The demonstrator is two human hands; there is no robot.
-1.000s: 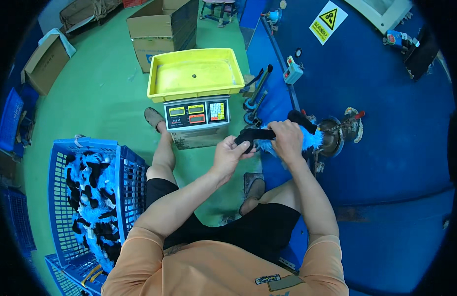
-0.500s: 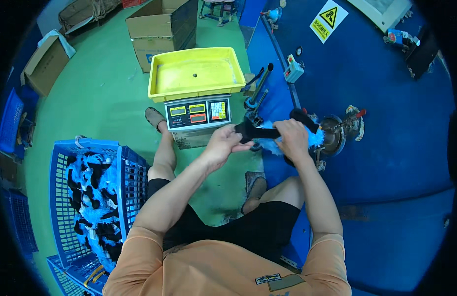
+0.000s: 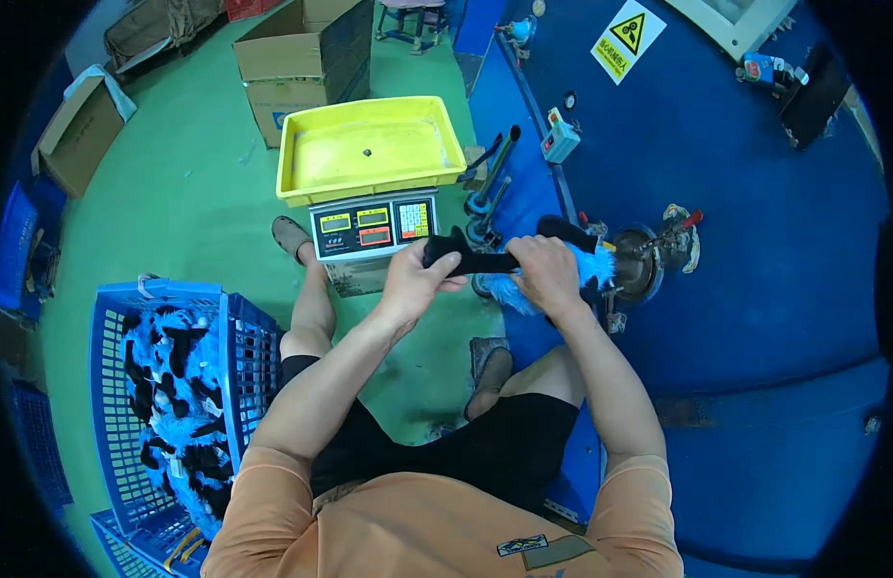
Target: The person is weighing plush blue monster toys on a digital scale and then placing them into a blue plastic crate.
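Note:
A furry blue and black plush toy (image 3: 509, 292) stretches between my hands, in front of the round metal fitting (image 3: 639, 265) on the blue machine. My left hand (image 3: 415, 287) is closed on the end of one black limb, thumb laid across it. The black strip runs taut from there to my right hand (image 3: 548, 275), whose fingers wrap round the toy's body where the limb joins. Blue fur and another black part show beyond the right hand, close to the metal fitting. Whether the toy sits on the fitting is hidden.
A blue plastic basket (image 3: 157, 292) full of similar blue and black plush pieces stands at my left. Ahead is a scale (image 3: 374, 226) topped by a yellow tray (image 3: 369, 173). Cardboard boxes (image 3: 278, 101) stand beyond. Upright metal tubes (image 3: 499, 173) and a switch box (image 3: 560, 142) flank the machine.
My left hand has closed more firmly on the black limb end, its thumb now pressed over it. The right hand keeps its hold on the toy. The whole view has shifted slightly.

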